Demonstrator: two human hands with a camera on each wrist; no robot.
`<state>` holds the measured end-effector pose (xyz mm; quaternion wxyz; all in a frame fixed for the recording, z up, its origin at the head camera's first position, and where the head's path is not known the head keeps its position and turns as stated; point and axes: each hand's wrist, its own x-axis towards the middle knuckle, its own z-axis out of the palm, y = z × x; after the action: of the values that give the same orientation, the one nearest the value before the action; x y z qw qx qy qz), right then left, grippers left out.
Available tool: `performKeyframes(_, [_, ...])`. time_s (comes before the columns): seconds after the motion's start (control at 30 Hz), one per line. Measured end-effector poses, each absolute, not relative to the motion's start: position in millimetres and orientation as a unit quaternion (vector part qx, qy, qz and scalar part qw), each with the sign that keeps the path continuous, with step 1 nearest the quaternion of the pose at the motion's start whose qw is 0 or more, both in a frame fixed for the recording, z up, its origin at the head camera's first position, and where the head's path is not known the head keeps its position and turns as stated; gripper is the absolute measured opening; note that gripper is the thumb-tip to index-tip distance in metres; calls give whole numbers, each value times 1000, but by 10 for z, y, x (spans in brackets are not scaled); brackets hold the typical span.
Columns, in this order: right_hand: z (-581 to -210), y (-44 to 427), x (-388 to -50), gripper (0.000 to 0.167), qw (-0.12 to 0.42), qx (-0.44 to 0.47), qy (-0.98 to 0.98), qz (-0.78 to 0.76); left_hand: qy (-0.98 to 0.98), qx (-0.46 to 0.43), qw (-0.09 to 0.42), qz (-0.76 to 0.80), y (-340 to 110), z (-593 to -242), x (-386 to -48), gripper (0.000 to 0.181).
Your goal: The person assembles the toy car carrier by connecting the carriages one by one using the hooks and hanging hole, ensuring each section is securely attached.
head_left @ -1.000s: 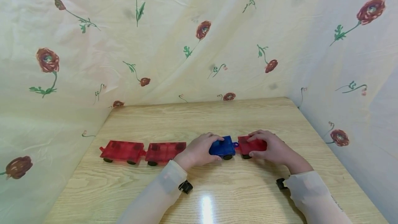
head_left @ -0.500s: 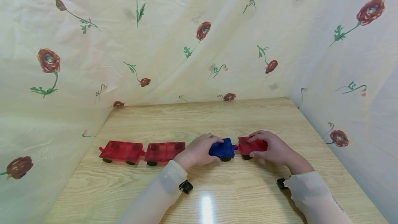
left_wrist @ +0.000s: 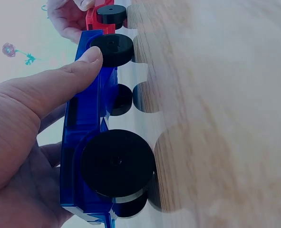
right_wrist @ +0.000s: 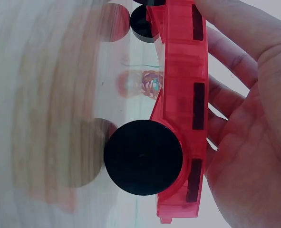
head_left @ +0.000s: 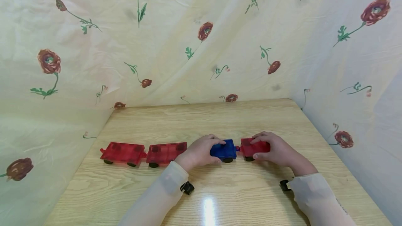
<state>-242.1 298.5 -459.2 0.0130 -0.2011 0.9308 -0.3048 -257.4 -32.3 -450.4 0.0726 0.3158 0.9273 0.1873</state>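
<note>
My left hand (head_left: 200,152) grips a blue see-through toy car base (head_left: 227,149) by its long sides, thumb on the near side. In the left wrist view the blue base (left_wrist: 83,123) stands on its black wheels (left_wrist: 119,164). To its right, my right hand (head_left: 276,152) holds a red toy car base (head_left: 248,145) with thumb and fingers on opposite sides. The right wrist view shows the red base (right_wrist: 185,104) with its wheels on the table. A small hitch (head_left: 238,148) bridges the blue and red bases. The blue base's left end is hidden behind my hand.
Two more red car bases, one at far left (head_left: 122,153) and one beside it (head_left: 164,152), stand joined end to end left of my left hand. The wood-grain table (head_left: 238,198) meets a flower-patterned cloth (head_left: 169,51) at its back and sides.
The blue base has shifted slightly toward me, and its ring now overlaps the red base's hitch. Both hands keep their hold and have barely moved.
</note>
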Motion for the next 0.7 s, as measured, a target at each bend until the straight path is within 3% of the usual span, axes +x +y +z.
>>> performKeyframes(0.33, [-4546,3026,-2426,41,34,-207,927,-311,932,320,58,161,-329,-4534,-2607,68])
performKeyframes(0.7, [-4579,3033,-2431,45,19,-216,926,-309,932,326,49,151,-354,-4539,-2608,71])
